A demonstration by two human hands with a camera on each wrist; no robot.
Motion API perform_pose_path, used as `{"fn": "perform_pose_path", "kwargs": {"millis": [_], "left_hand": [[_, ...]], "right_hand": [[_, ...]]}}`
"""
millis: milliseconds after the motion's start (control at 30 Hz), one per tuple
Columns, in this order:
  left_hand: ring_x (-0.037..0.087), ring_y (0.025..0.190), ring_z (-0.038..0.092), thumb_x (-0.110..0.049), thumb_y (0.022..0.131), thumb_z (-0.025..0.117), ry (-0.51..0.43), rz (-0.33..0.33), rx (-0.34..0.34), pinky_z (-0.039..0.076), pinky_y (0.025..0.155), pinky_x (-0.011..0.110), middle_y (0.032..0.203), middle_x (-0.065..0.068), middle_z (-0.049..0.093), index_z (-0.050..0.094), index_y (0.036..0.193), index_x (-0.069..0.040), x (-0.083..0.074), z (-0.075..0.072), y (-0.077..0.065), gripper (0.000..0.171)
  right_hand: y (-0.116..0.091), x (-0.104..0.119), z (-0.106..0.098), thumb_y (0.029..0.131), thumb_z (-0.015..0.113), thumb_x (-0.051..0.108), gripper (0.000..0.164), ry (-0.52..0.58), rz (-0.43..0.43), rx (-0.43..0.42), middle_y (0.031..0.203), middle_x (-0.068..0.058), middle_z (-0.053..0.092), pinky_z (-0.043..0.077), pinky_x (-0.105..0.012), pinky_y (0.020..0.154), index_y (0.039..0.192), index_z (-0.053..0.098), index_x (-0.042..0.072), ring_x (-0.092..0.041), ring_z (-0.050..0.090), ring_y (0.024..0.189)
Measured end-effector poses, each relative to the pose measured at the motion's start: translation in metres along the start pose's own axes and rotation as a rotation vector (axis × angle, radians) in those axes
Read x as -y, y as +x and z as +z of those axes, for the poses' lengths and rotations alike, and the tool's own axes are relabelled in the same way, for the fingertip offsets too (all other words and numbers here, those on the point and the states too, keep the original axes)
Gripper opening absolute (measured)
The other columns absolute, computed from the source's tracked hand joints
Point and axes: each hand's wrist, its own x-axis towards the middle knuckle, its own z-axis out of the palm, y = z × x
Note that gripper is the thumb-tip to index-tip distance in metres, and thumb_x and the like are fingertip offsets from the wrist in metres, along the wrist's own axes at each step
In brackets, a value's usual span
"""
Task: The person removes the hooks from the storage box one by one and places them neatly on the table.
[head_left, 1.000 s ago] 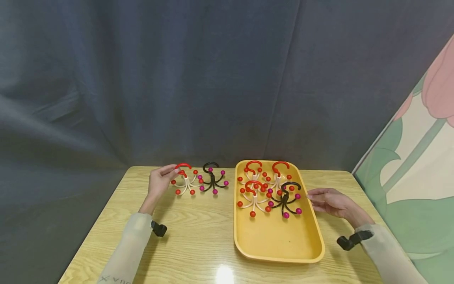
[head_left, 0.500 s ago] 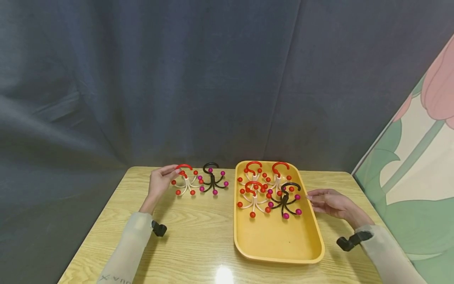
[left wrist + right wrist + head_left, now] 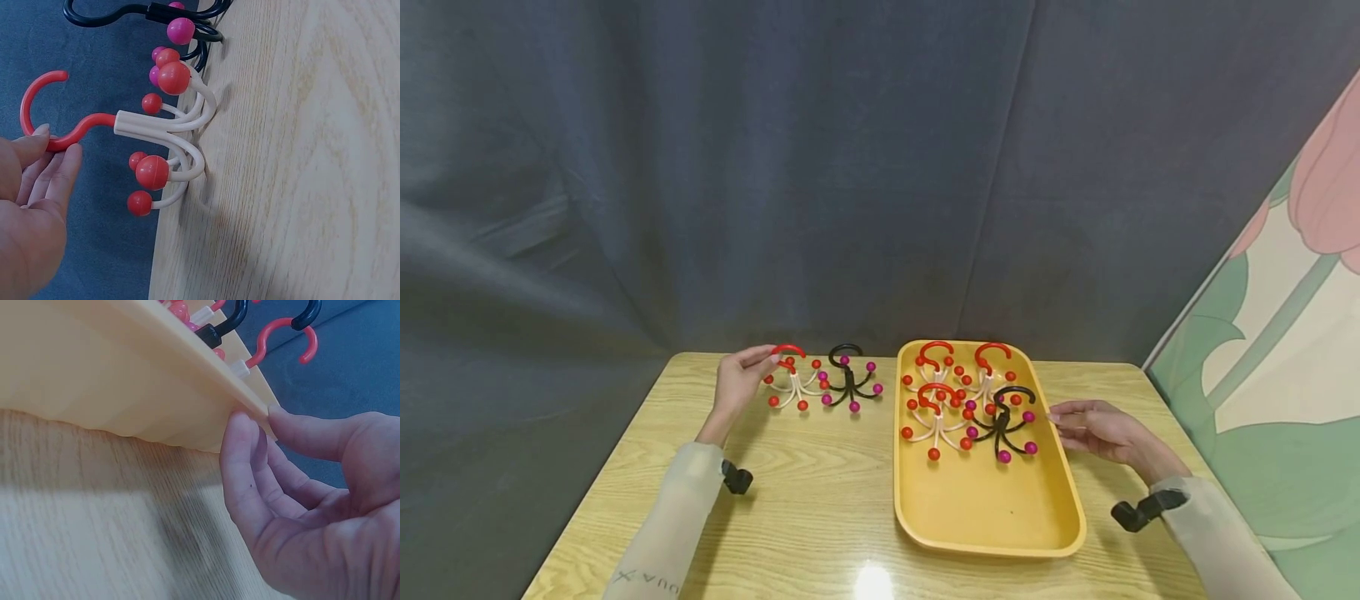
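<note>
My left hand (image 3: 737, 383) pinches the red crook of a multi-arm hook (image 3: 150, 122) between thumb and fingers. This hook has white curved arms with red ball tips and stands upright at the table's back edge; in the left wrist view its arms are at the tabletop. Right beside it stands a black multi-arm hook (image 3: 849, 382) with magenta balls. My right hand (image 3: 1105, 429) grips the right rim of a yellow tray (image 3: 250, 407), thumb on top and fingers beneath. Inside the tray are several red-and-white hooks (image 3: 937, 423) and a black one (image 3: 1002, 421), grouped toward the back.
The wooden table (image 3: 805, 500) carries everything and ends at a dark grey curtain (image 3: 820, 183) behind. To the right rises a panel (image 3: 1292, 417) with a printed flower. Bare tray floor (image 3: 985, 508) shows in the tray's front half.
The red-and-white hook in my left hand has turned slightly, its ball tips shifting a little. My right hand and the tray stay in place.
</note>
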Motion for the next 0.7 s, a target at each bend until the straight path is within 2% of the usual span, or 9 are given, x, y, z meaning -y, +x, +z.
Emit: {"fn": "perform_pose_path", "kwargs": {"millis": [200, 300, 433, 533, 600, 667, 700], "left_hand": [[0.020, 0.106, 0.079, -0.019, 0.098, 0.077, 0.047, 0.022, -0.006, 0.064, 0.094, 0.039, 0.129, 0.022, 0.074, 0.074, 0.128, -0.003, -0.004, 0.000, -0.003, 0.035], [0.025, 0.114, 0.076, -0.021, 0.098, 0.077, 0.120, 0.048, 0.001, 0.063, 0.096, 0.043, 0.132, 0.020, 0.073, 0.072, 0.133, -0.005, -0.009, 0.001, -0.006, 0.038], [0.036, 0.131, 0.067, -0.022, 0.099, 0.075, 0.222, 0.129, 0.005, 0.057, 0.107, 0.049, 0.141, 0.019, 0.069, 0.067, 0.138, -0.003, -0.019, 0.003, -0.010, 0.044], [0.042, 0.134, 0.063, -0.023, 0.097, 0.078, 0.279, 0.209, -0.008, 0.052, 0.112, 0.054, 0.143, 0.018, 0.067, 0.068, 0.138, -0.004, -0.031, 0.007, -0.013, 0.045], [0.044, 0.130, 0.065, -0.024, 0.096, 0.079, 0.318, 0.262, -0.017, 0.055, 0.108, 0.056, 0.143, 0.018, 0.068, 0.069, 0.137, -0.006, -0.038, 0.011, -0.016, 0.045], [0.046, 0.113, 0.070, -0.023, 0.095, 0.081, 0.336, 0.308, -0.026, 0.061, 0.085, 0.052, 0.140, 0.018, 0.069, 0.071, 0.134, -0.008, -0.046, 0.016, -0.018, 0.043], [0.045, 0.110, 0.071, -0.023, 0.094, 0.082, 0.343, 0.330, -0.030, 0.060, 0.077, 0.048, 0.138, 0.018, 0.070, 0.072, 0.133, -0.009, -0.049, 0.019, -0.020, 0.042]], "right_hand": [[-0.001, 0.001, 0.000, 0.107, 0.060, 0.012, 0.015, -0.005, -0.002, 0.003, 0.106, 0.000, 0.079, 0.064, -0.030, 0.087, 0.119, 0.067, 0.006, -0.013, 0.077, 0.094], [-0.001, 0.003, 0.000, 0.108, 0.059, 0.011, 0.015, -0.001, 0.000, 0.000, 0.106, 0.000, 0.079, 0.064, -0.030, 0.087, 0.119, 0.068, 0.006, -0.013, 0.077, 0.094], [-0.001, 0.004, 0.001, 0.108, 0.058, 0.010, 0.015, 0.004, 0.006, 0.004, 0.106, 0.000, 0.079, 0.064, -0.031, 0.088, 0.119, 0.068, 0.007, -0.013, 0.077, 0.095], [0.000, 0.003, 0.000, 0.108, 0.059, 0.011, 0.016, 0.004, 0.007, 0.007, 0.107, 0.000, 0.079, 0.064, -0.031, 0.088, 0.120, 0.068, 0.007, -0.013, 0.077, 0.095], [0.001, 0.002, 0.000, 0.108, 0.060, 0.011, 0.015, 0.002, 0.010, 0.001, 0.107, 0.000, 0.079, 0.064, -0.032, 0.088, 0.120, 0.068, 0.007, -0.014, 0.077, 0.095], [0.001, 0.002, 0.000, 0.107, 0.061, 0.011, 0.016, 0.001, 0.013, -0.007, 0.107, 0.000, 0.079, 0.064, -0.032, 0.088, 0.120, 0.068, 0.007, -0.014, 0.077, 0.095], [0.001, 0.002, 0.000, 0.107, 0.061, 0.011, 0.016, -0.001, 0.014, -0.009, 0.107, 0.000, 0.079, 0.064, -0.032, 0.088, 0.120, 0.068, 0.007, -0.014, 0.077, 0.095]]}}
